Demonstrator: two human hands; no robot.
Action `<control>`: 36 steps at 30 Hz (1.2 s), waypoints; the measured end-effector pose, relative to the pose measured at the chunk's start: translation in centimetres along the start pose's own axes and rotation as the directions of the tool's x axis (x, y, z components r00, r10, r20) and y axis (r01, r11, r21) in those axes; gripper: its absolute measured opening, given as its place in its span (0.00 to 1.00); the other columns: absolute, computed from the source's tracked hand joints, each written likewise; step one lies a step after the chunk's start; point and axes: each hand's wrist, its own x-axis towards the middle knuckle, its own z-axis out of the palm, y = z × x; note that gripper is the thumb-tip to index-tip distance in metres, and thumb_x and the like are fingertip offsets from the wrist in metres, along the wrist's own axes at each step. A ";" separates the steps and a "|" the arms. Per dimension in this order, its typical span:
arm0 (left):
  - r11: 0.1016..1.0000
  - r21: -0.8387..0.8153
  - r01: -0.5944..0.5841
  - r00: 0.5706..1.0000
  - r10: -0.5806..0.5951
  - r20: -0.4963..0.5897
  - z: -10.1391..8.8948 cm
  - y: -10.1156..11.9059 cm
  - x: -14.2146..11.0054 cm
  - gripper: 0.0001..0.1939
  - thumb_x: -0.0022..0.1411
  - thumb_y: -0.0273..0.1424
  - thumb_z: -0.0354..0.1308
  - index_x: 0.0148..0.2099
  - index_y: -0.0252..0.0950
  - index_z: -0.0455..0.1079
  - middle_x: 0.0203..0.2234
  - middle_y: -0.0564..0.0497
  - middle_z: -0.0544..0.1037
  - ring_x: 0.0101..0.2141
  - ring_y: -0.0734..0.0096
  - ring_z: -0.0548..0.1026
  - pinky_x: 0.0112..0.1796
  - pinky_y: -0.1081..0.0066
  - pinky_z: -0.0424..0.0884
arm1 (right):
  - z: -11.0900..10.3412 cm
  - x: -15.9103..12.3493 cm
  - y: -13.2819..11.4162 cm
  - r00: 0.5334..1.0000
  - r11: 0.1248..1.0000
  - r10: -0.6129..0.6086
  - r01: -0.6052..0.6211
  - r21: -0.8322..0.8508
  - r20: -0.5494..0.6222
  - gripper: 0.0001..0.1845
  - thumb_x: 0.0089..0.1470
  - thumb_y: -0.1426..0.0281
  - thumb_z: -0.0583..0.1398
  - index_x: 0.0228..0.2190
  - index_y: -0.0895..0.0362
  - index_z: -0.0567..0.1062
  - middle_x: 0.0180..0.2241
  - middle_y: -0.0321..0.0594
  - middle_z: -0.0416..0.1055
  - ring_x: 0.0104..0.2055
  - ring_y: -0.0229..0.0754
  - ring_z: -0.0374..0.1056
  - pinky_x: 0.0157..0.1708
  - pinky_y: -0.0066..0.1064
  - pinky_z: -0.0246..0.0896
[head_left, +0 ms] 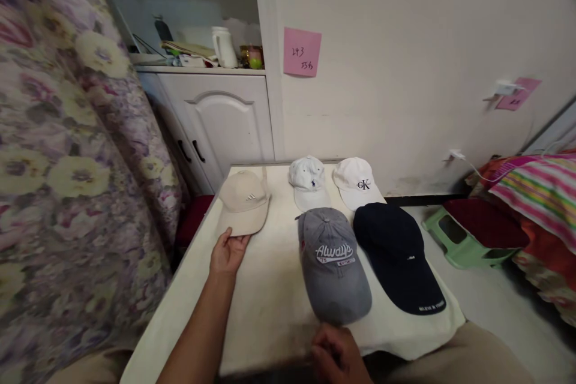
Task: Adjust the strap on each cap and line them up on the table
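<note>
My left hand [228, 251] grips the brim of a beige cap [244, 202] at the left of the small white table [265, 288]. My right hand [335, 353] is closed at the near table edge, on the brim tip of a grey cap [333, 261] lettered "Always". To the right of the grey cap lies a dark navy cap [396, 252]. Two white caps sit at the back by the wall: one with a small blue logo [308, 180], one with a black "CK" logo [357, 181].
A flowered curtain [67, 162] hangs close on the left. A white cabinet [216, 120] with a jug [224, 47] and clutter stands behind. A green stool [459, 240] and striped bedding [535, 192] are on the right. A pink note [302, 51] is on the wall.
</note>
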 end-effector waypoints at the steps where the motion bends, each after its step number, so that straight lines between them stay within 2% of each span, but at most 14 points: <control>1: 1.000 0.000 -0.005 1.000 0.005 0.002 0.1 -0.1 -0.5 0.26 0.69 0.19 0.43 0.66 0.36 0.60 0.44 0.42 0.83 0.44 0.63 0.82 0.54 0.54 0.71 | 0.6 0.9 -0.7 0.999 0.998 -0.034 0.036 -0.047 0.038 0.16 0.54 0.59 0.60 0.23 0.56 0.70 0.20 0.35 0.66 0.26 0.38 0.62 0.27 0.27 0.55; 2: 1.000 -0.005 -0.005 1.000 0.005 0.006 0.1 -0.2 -1.1 0.27 0.68 0.19 0.43 0.67 0.37 0.59 0.45 0.42 0.83 0.45 0.63 0.81 0.54 0.55 0.71 | 1.1 1.8 -1.2 0.996 0.995 -0.053 0.058 -0.080 0.067 0.12 0.54 0.63 0.59 0.24 0.57 0.71 0.23 0.35 0.67 0.29 0.38 0.63 0.29 0.28 0.55; 3: 1.000 -0.015 0.000 1.000 0.001 0.012 0.1 -0.3 -1.7 0.27 0.68 0.19 0.43 0.67 0.37 0.59 0.46 0.42 0.82 0.46 0.63 0.81 0.54 0.56 0.71 | 1.6 2.6 -1.7 0.989 0.994 -0.060 0.071 -0.078 0.136 0.09 0.53 0.66 0.59 0.24 0.57 0.71 0.22 0.35 0.67 0.27 0.37 0.63 0.28 0.27 0.54; 5: 0.998 -0.051 0.030 0.999 -0.029 0.031 -0.1 -0.5 -3.2 0.28 0.68 0.18 0.44 0.67 0.40 0.58 0.48 0.43 0.81 0.48 0.63 0.80 0.54 0.57 0.72 | 2.4 4.1 -2.1 0.979 0.998 -0.031 0.042 -0.047 0.202 0.06 0.50 0.69 0.60 0.24 0.58 0.70 0.20 0.33 0.65 0.24 0.36 0.62 0.26 0.26 0.53; 9: 0.991 -0.061 0.122 0.989 -0.116 0.094 -0.8 -0.8 -6.6 0.29 0.67 0.18 0.44 0.68 0.41 0.58 0.49 0.41 0.80 0.49 0.59 0.79 0.51 0.57 0.75 | 2.7 5.5 -2.2 0.962 0.989 0.103 -0.125 0.075 0.254 0.03 0.50 0.70 0.58 0.28 0.58 0.70 0.20 0.31 0.66 0.19 0.35 0.62 0.20 0.25 0.56; 12: 0.990 -0.058 0.126 0.981 -0.116 0.153 -1.2 -1.0 -9.0 0.34 0.65 0.16 0.44 0.69 0.45 0.55 0.51 0.43 0.79 0.51 0.58 0.77 0.51 0.58 0.75 | 2.5 5.8 -2.5 0.958 0.979 0.105 -0.147 0.144 0.268 0.04 0.51 0.70 0.57 0.30 0.58 0.69 0.22 0.33 0.68 0.19 0.34 0.64 0.19 0.23 0.56; 16: 0.993 -0.027 0.116 0.989 -0.113 0.095 -1.1 -1.2 -10.9 0.38 0.62 0.14 0.45 0.71 0.45 0.50 0.50 0.44 0.80 0.48 0.57 0.79 0.47 0.61 0.78 | 2.5 6.1 -2.5 0.944 0.970 0.117 -0.175 0.168 0.307 0.04 0.51 0.70 0.57 0.31 0.58 0.69 0.22 0.31 0.68 0.19 0.33 0.65 0.20 0.22 0.59; 21: 0.984 0.045 0.171 0.985 -0.172 0.027 -0.5 -0.9 -11.2 0.38 0.63 0.17 0.47 0.71 0.46 0.48 0.47 0.46 0.81 0.46 0.56 0.80 0.46 0.61 0.79 | 2.6 6.3 -2.1 0.935 0.973 0.148 -0.196 0.123 0.323 0.09 0.48 0.73 0.59 0.36 0.59 0.73 0.23 0.31 0.69 0.22 0.34 0.66 0.23 0.23 0.60; 25: 0.957 0.146 0.251 0.968 -0.249 -0.028 0.0 -0.6 -11.0 0.38 0.63 0.17 0.47 0.71 0.50 0.48 0.46 0.49 0.82 0.43 0.58 0.81 0.45 0.62 0.80 | 1.9 6.0 -3.2 0.948 0.986 0.136 -0.157 0.050 0.286 0.10 0.47 0.74 0.62 0.35 0.57 0.76 0.24 0.31 0.70 0.26 0.36 0.68 0.27 0.24 0.60; 28: 0.953 0.162 0.257 0.966 -0.258 -0.021 0.1 -0.3 -10.9 0.39 0.63 0.20 0.49 0.71 0.55 0.48 0.49 0.52 0.81 0.47 0.58 0.79 0.47 0.62 0.78 | 1.2 5.6 -4.4 0.943 0.985 0.146 -0.167 0.047 0.298 0.10 0.48 0.74 0.61 0.36 0.56 0.76 0.25 0.32 0.71 0.27 0.37 0.69 0.27 0.25 0.60; 33: 0.909 0.199 0.365 0.930 -0.366 -0.035 0.0 0.0 -10.7 0.36 0.63 0.25 0.50 0.69 0.60 0.51 0.47 0.55 0.81 0.50 0.56 0.77 0.49 0.56 0.78 | 0.6 5.3 -5.6 0.953 0.990 0.130 -0.141 0.021 0.275 0.10 0.48 0.75 0.62 0.36 0.56 0.77 0.26 0.33 0.70 0.29 0.37 0.69 0.28 0.24 0.60; 36: 0.912 0.197 0.360 0.929 -0.369 0.010 0.1 0.1 -10.7 0.35 0.63 0.27 0.51 0.68 0.60 0.53 0.47 0.57 0.82 0.52 0.57 0.76 0.51 0.56 0.75 | 0.5 5.2 -5.8 0.950 0.989 0.129 -0.143 0.030 0.284 0.10 0.48 0.75 0.62 0.36 0.56 0.77 0.25 0.32 0.69 0.29 0.36 0.68 0.27 0.22 0.59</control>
